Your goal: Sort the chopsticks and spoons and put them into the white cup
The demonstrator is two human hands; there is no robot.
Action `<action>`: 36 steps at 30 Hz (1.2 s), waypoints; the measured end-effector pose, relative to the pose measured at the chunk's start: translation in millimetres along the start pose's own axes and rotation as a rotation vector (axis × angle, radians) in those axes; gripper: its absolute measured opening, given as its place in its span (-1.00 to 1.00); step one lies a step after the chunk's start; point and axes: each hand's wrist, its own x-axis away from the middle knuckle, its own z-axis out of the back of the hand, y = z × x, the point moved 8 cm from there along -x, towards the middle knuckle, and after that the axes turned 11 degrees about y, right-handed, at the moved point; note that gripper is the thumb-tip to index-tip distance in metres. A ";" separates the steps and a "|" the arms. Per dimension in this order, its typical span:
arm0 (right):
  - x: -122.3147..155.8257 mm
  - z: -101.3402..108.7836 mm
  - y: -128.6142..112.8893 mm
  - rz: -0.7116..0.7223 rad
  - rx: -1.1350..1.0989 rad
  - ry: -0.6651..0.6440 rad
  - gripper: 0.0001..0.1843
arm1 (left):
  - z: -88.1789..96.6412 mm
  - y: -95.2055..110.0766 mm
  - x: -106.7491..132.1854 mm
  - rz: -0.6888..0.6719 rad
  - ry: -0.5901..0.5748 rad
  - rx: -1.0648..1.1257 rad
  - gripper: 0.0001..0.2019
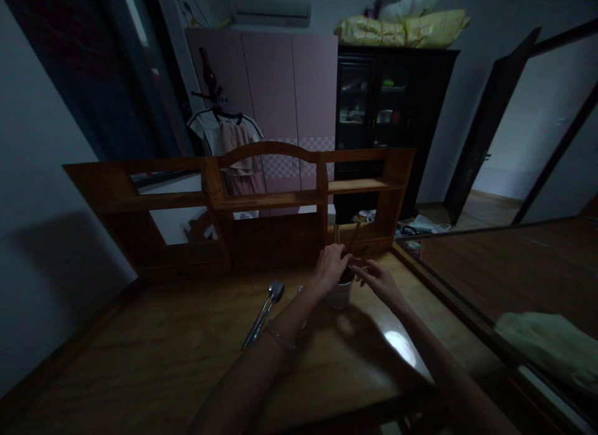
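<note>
A small whitish patterned cup (340,296) stands upright on the wooden desk in front of me. Thin sticks like chopsticks (337,234) rise above it, partly behind my fingers. My left hand (331,265) is bent over the cup's rim with its fingers curled together; what they grip is hidden. At the cup's right side is my right hand (379,282), its fingers apart and reaching toward the rim, with nothing visible in them. Two metal spoons (276,291) lie side by side on the desk, left of the cup.
A wooden shelf unit (271,201) runs along the desk's far edge. Right of the desk (187,323) is a brown flat surface (514,267) with a pale cloth (551,344). Beyond are a pink wardrobe (275,86), a dark cabinet (420,105) and a doorway.
</note>
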 end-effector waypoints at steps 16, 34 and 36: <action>7.5 -1.5 -19.6 0.131 0.086 0.021 -0.71 | -12.2 -13.1 -13.6 0.100 -0.063 -0.041 -0.82; 6.9 -1.5 -17.4 0.099 0.074 0.020 -0.60 | 1.7 -1.2 -2.8 0.115 -0.080 -0.128 -0.87; 7.0 -1.8 -16.1 0.100 0.072 0.021 -0.60 | -3.3 -5.7 -1.5 0.129 -0.092 -0.135 -0.89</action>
